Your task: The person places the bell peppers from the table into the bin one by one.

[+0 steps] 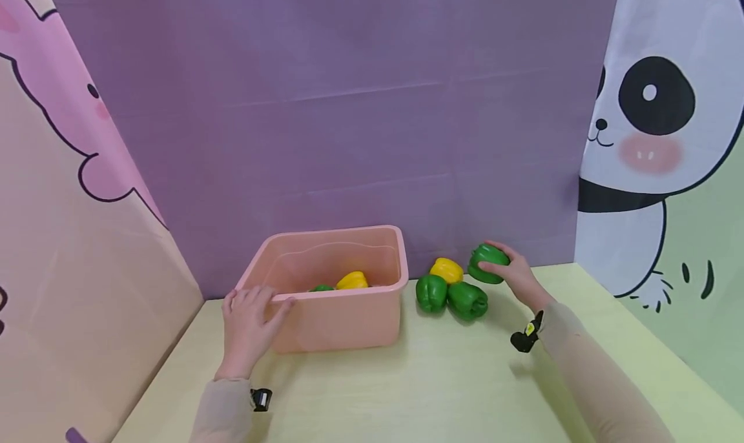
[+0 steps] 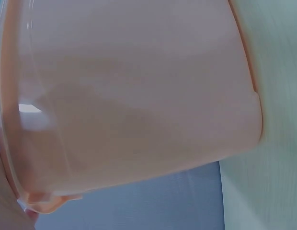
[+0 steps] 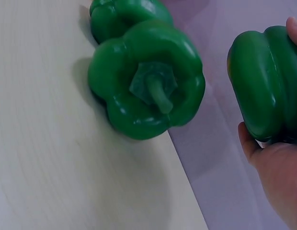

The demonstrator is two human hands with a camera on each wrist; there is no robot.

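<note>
My right hand [image 1: 517, 276] grips a green bell pepper [image 1: 488, 263] between thumb and fingers, raised just above the table. In the right wrist view that held pepper [image 3: 268, 84] is at the right edge, partly cut off. Below and left of it on the table sit two more green bell peppers [image 1: 467, 301] [image 1: 431, 293] and a yellow bell pepper [image 1: 447, 270] behind them. My left hand [image 1: 248, 327] holds the rim of a pink plastic bin [image 1: 343, 320] at its front left corner. Inside the bin show a yellow bell pepper [image 1: 352, 280] and part of something green [image 1: 322, 288].
The pale table [image 1: 372, 398] meets a purple backdrop [image 1: 349, 120] behind the bin and peppers. Printed side panels stand left and right, the right one with a panda [image 1: 657, 165]. A small purple object [image 1: 75, 435] pokes in at the lower left.
</note>
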